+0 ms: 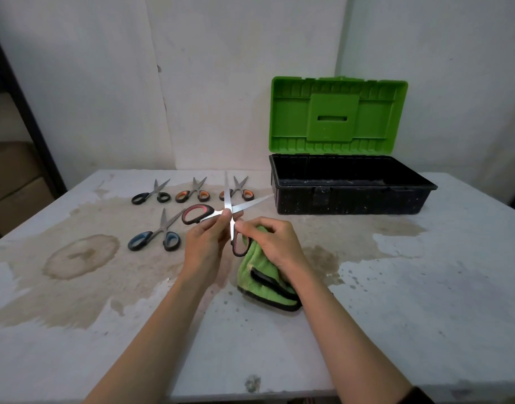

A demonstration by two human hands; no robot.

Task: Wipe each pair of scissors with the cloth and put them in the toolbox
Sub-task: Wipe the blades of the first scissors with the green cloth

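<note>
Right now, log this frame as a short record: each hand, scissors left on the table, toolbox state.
left hand: pinches red-handled scissors near the pivot, blades spread
right hand: grips green cloth beside those scissors
on table: black-handled pair, two orange-handled pairs, blue-handled pair
toolbox: lid up, no scissors visible inside

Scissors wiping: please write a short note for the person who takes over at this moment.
Left grip holds the red scissors, blades spread. Right grip holds the green cloth, thumb by the scissors. The toolbox stands open at the right; no scissors show inside.
Done: nothing stored yet.
Left: finish this pair, then the black pair, two orange pairs and the blue pair, lying on the table.
</note>
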